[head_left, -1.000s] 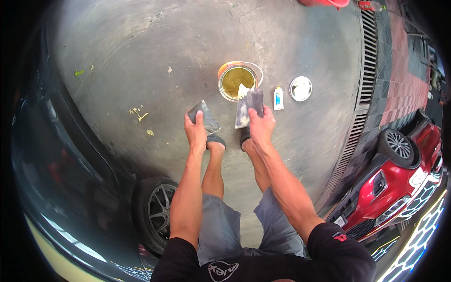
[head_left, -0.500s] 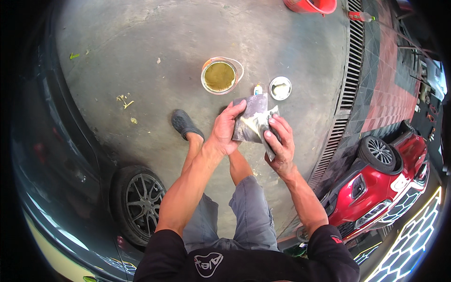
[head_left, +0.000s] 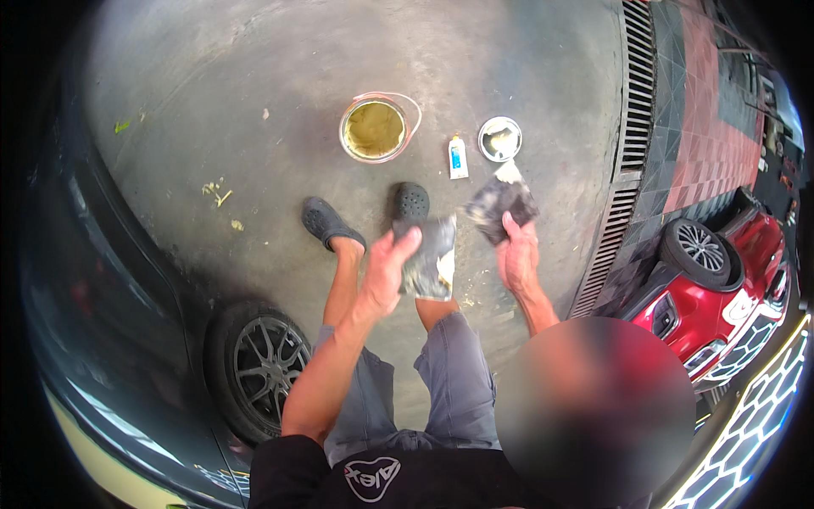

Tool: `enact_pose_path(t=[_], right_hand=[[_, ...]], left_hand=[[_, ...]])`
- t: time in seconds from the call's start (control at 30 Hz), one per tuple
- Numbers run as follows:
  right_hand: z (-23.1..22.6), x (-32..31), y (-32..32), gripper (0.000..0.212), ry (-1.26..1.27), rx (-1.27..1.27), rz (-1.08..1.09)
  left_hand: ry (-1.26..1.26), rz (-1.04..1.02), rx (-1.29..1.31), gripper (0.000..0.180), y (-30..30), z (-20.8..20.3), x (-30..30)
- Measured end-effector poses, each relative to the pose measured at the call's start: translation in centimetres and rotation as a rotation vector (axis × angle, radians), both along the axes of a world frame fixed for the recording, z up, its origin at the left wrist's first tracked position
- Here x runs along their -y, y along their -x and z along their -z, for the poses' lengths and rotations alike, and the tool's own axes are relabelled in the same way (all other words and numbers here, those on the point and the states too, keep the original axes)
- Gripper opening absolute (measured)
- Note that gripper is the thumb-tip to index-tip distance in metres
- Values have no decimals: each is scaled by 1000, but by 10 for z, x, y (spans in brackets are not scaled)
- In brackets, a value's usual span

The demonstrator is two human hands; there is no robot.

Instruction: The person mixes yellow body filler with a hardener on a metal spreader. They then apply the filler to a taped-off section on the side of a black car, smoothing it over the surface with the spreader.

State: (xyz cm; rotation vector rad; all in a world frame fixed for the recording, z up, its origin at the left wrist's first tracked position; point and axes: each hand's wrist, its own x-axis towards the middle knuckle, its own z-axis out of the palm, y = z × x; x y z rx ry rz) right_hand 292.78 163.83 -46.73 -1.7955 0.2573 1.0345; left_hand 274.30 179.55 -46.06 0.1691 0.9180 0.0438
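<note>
My left hand (head_left: 383, 278) is closed on a flat, dark square putty spreader (head_left: 420, 260), thumb on top, with cream paste smeared along its right side. My right hand (head_left: 518, 259) grips a second dark putty spreader (head_left: 500, 209), held farther out and to the right, with pale paste on its far corner. The two spreaders are apart and slightly blurred. Beyond them on the floor stands an open round tin (head_left: 373, 161) of olive-yellow paste with a wire handle. A white and blue tube (head_left: 458, 159) lies to its right, near a round lid (head_left: 482, 141) holding pale paste.
A dark car with its wheel (head_left: 261, 365) is close on my left. A floor drain grate (head_left: 637, 127) runs along the right, with a red car (head_left: 738, 280) past it. My shoes (head_left: 326, 222) are on the concrete floor, where scraps (head_left: 218, 193) lie at left.
The two spreaders were together before; now they are apart. My right hand has moved outward, and my left hand has come lower and slightly left. The tube now shows fully.
</note>
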Motion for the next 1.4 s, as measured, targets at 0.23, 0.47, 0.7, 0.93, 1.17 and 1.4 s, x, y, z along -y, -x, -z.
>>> enact_pose_path(t=[0.23, 0.47, 0.7, 0.93, 1.17, 1.4], right_hand=[[62, -57, 25, 50, -479, -778, 203], [332, 20, -15, 76, 593, 852, -547], [311, -7, -10, 66, 584, 601, -578], [138, -19, 7, 59, 169, 360, -771], [22, -43, 7, 58, 48, 151, -1071], [2, -62, 23, 59, -87, 348, -1302]], left_hand=[[-312, -11, -114, 41, 14, 35, 19], [-327, -72, -205, 50, 56, 89, 8], [-355, -55, -220, 52, 60, 103, -14], [-310, -250, -174, 37, 46, 103, -28], [-195, -259, -146, 36, 27, 91, -35], [-137, -248, -72, 34, 29, 90, -37]])
